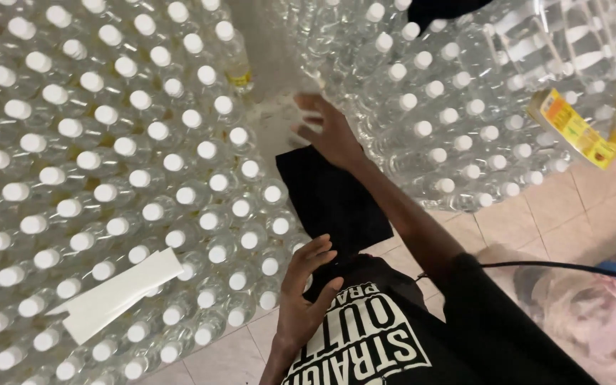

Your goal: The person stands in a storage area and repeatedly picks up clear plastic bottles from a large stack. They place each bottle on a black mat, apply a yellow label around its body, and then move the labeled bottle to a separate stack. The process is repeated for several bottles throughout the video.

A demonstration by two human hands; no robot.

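Observation:
Clear plastic bottles with white caps (108, 157) stand packed together over the whole left side. A second mass of the same bottles (450, 107) fills the upper right. My right hand (329, 132) is stretched out over the narrow gap between the two groups, blurred, fingers spread, with nothing clearly in it. My left hand (308, 285) is close to my body with its fingers loosely curled. It touches the edge of my black printed shirt (365, 335), beside the nearest bottles. A black cloth (329, 199) lies between the two hands.
Folded white paper strips (119, 292) lie on the bottle caps at lower left. Yellow-labelled packs (572, 128) sit at the right edge. A pinkish plastic bag (593, 314), a black cable (557, 265) and beige floor tiles (572, 214) are at the lower right.

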